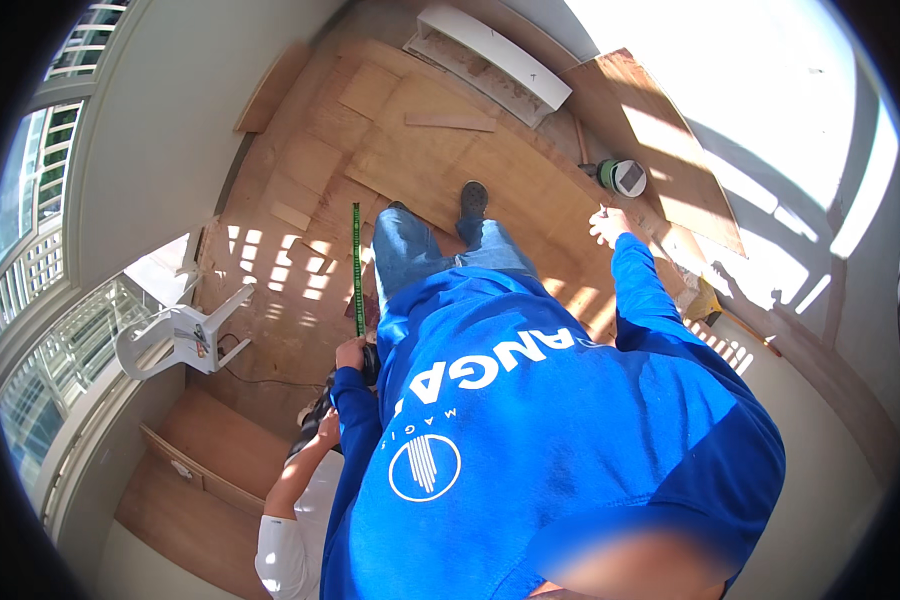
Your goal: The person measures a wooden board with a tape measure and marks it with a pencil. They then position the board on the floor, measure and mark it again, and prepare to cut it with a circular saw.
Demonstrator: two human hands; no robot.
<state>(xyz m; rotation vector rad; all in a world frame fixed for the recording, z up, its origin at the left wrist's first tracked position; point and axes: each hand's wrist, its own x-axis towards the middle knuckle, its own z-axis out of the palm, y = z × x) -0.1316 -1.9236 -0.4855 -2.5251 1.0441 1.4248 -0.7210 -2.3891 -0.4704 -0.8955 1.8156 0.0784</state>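
1. Head view, nearest first: the person's blue sweatshirt point(570, 400) fills the lower middle, with the jeans point(407, 255) beyond it.
2. A co-worker in a white shirt point(282, 560) is close on the left side; that person's hand point(327, 430) is next to the blue left sleeve, and I cannot tell what it holds.
3. The left hand point(350, 353) is low at the person's left, fingers apparently closed about the near end of a green measuring strip point(358, 270). A dark thing sits right by this hand, too hidden to identify.
4. By the look of it, the step in hand is placing or reading the strip. In my judgement the next move calls for a steady left grip, so that the strip stays straight and its far end does not swing.
5. The strip lies left of the jeans, seen against the sunlit floor. Its long axis runs nearly straight up the view, away from the person, its free end pointing forward; whether it touches the floor is unclear.
6. The right hand point(610, 226) reaches forward and out to the right, fingers loosely bent; I cannot tell whether it holds anything. A green-and-white round container point(627, 178) stands just past it.
7. Farthest off, wooden boards point(410, 150) cover the floor up to a long white box point(495, 55).
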